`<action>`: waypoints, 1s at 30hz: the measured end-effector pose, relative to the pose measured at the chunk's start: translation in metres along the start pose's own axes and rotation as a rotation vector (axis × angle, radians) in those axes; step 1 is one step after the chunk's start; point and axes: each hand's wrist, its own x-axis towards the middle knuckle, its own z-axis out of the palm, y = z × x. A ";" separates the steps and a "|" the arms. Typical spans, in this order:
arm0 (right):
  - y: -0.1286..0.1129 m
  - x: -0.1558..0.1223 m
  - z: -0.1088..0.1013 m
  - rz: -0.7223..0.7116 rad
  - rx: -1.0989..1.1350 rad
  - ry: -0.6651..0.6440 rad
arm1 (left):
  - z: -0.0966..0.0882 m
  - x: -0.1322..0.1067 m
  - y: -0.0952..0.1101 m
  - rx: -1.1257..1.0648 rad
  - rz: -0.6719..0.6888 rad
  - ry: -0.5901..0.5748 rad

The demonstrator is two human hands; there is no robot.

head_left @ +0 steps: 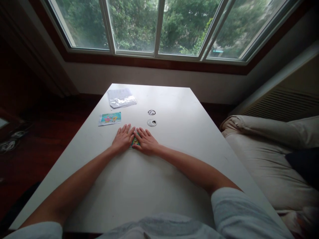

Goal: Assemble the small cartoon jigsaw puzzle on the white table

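My left hand [123, 138] lies flat on the white table [139, 186], fingers stretched forward. Beside it my right hand [146, 141] is also flat, its fingers pointing up and to the left. Between and partly under both hands is a small colourful picture card [136, 141], green and yellow; most of it is hidden by the fingers. Just beyond the right hand are two round black-and-white pieces, a nearer disc [150, 123] and a farther disc [151, 112]. Past the left hand sits a turquoise cartoon picture card [110, 118] with a pink and a yellow figure.
A clear plastic sleeve with white paper [122, 98] lies at the table's far left corner. Beyond the table are a wall and a wide window [159, 26]. A beige sofa [254, 166] stands at the right. Cables [12, 141] lie on the dark floor at left.
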 end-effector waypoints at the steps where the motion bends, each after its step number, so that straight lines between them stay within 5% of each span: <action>1: -0.003 -0.002 0.001 0.009 -0.003 0.003 | 0.001 -0.001 0.000 0.002 -0.005 0.015; 7: -0.021 -0.018 0.004 0.064 -0.022 0.014 | 0.010 -0.011 -0.009 0.016 -0.286 0.118; 16: -0.014 -0.053 -0.002 0.091 -0.021 -0.003 | 0.001 -0.023 -0.032 -0.009 -0.315 0.000; 23: 0.023 -0.093 -0.013 0.145 -0.062 -0.042 | 0.002 -0.027 -0.029 -0.005 -0.279 -0.005; 30: 0.096 -0.142 -0.032 0.282 -0.132 -0.007 | 0.000 -0.026 -0.028 0.030 -0.294 -0.014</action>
